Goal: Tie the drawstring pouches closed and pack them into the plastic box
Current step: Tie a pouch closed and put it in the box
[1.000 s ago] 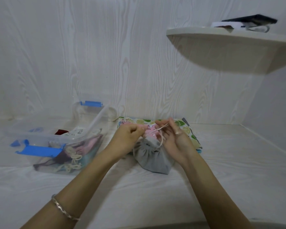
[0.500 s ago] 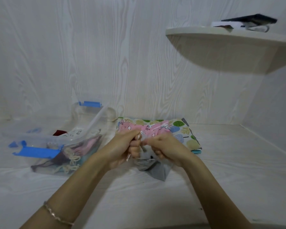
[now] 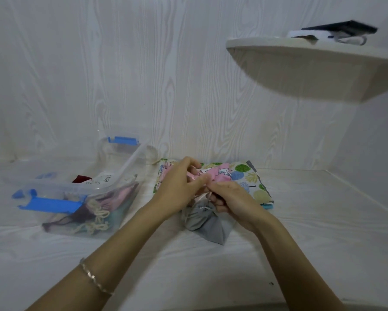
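While my left hand (image 3: 179, 189) and right hand (image 3: 231, 199) pinch the drawstring (image 3: 204, 207) above the grey pouch (image 3: 205, 225), I judge knotting underway; next, cinch tight, then load the plastic box (image 3: 123, 204).

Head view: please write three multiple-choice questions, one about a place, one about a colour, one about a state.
1. The plastic box stands where from the grey pouch? A right B left C upon it
2. Its latches are: A red B green C blue
3. The left hand and right hand: A pinch the drawstring B lie flat C lift the box
Key: B, the box stands left of the pouch; C, both latches show blue; A, fingers curl on the drawstring above the gathered neck.
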Action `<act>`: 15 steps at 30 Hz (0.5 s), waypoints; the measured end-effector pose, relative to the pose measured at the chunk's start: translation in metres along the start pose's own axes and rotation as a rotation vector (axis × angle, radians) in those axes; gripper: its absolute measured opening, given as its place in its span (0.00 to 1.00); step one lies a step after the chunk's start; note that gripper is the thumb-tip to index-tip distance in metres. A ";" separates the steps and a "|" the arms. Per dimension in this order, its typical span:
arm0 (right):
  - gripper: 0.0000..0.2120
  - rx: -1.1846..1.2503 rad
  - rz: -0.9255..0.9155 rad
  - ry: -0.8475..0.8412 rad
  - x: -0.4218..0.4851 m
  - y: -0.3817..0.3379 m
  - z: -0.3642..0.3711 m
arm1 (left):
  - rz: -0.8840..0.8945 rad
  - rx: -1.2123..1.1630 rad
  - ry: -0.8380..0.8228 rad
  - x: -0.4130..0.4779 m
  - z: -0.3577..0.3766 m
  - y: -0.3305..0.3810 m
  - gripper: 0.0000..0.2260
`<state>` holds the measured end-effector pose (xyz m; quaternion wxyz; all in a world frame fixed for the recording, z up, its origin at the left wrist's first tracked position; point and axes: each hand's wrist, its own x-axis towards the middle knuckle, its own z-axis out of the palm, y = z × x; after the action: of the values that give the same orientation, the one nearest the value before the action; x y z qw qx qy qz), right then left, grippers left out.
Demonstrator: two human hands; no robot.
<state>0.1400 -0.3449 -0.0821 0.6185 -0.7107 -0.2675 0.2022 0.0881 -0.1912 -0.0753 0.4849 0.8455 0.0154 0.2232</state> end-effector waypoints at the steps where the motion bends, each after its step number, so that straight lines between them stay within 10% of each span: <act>1: 0.17 0.047 -0.004 0.012 -0.001 0.000 -0.002 | -0.016 -0.062 -0.110 -0.005 -0.001 -0.002 0.11; 9: 0.17 0.035 -0.090 0.130 -0.002 0.002 0.001 | -0.107 -0.169 -0.116 -0.019 -0.019 -0.008 0.02; 15: 0.19 -0.079 -0.173 0.273 -0.007 0.000 -0.002 | -0.103 0.182 0.006 -0.020 -0.037 -0.013 0.05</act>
<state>0.1358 -0.3504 -0.0817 0.6359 -0.7295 -0.2488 0.0392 0.0583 -0.1589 -0.0774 0.4170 0.8834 0.0803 0.1980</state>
